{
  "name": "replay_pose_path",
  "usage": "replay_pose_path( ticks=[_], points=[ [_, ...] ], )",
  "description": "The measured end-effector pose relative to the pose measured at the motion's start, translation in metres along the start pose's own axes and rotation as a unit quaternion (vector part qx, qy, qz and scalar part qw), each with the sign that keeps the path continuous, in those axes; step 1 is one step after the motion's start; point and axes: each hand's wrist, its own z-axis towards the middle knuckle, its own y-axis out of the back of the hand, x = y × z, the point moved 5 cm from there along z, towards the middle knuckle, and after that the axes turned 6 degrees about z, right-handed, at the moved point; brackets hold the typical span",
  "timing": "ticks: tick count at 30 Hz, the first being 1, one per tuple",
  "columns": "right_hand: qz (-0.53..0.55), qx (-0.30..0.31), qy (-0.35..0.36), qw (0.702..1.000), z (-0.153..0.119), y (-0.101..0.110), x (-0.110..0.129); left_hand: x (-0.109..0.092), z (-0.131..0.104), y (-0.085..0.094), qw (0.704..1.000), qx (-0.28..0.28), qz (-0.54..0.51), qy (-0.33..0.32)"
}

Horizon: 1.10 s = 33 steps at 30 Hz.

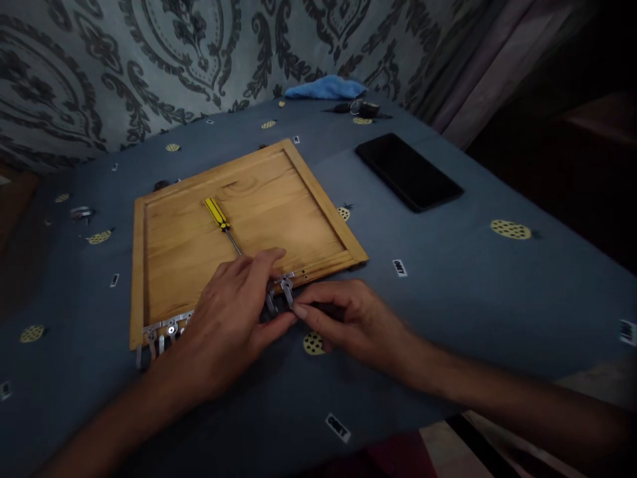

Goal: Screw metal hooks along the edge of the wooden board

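Note:
A square wooden panel (249,212) with a raised frame lies on the blue patterned tablecloth. Along its near edge runs a metal strip with several hooks (172,329). My left hand (231,312) rests over the middle of that strip, its fingers apart on the panel and its thumb near the hooks; the palm hides part of the strip. Thumb and index finger of my right hand (348,315) pinch the lower end of a metal hook (286,287) near the strip's right end. On the panel, a yellow-handled screwdriver (216,214) lies with its shaft pointing toward my left hand.
A black phone (409,172) lies to the right of the panel. Farther back are a blue cloth (326,87) and a bunch of keys (367,109). A small metal item (82,212) is at the left. A patterned wall covering stands behind the table.

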Motion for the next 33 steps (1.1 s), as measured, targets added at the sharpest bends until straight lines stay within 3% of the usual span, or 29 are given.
replay_pose_path(
  ticks=[6,11,13,17,20,27,33],
  points=[
    [-0.021,-0.004,0.017,1.000,-0.001,0.002,0.000,-0.002,0.001,-0.002,1.000,0.000,0.021,-0.006],
    [-0.158,-0.047,0.104,0.981,-0.012,0.013,0.013,-0.006,0.000,-0.002,0.999,0.004,0.037,-0.002],
    [-0.242,-0.052,0.170,0.954,-0.017,0.016,0.020,-0.008,0.000,-0.002,0.999,0.005,0.047,0.005],
    [-0.407,-0.073,0.300,0.859,-0.025,0.018,0.026,-0.010,0.000,0.000,0.998,-0.003,0.055,0.014],
    [-0.462,-0.062,0.326,0.822,-0.026,0.018,0.021,-0.010,0.000,0.000,0.999,0.003,0.051,0.014],
    [-0.486,-0.018,0.338,0.806,-0.027,0.014,0.015,-0.005,-0.001,-0.002,0.997,0.014,0.048,0.054],
    [-0.488,0.007,0.330,0.808,-0.026,0.013,0.015,-0.007,0.001,-0.003,0.998,0.012,0.045,0.047]
  ],
)
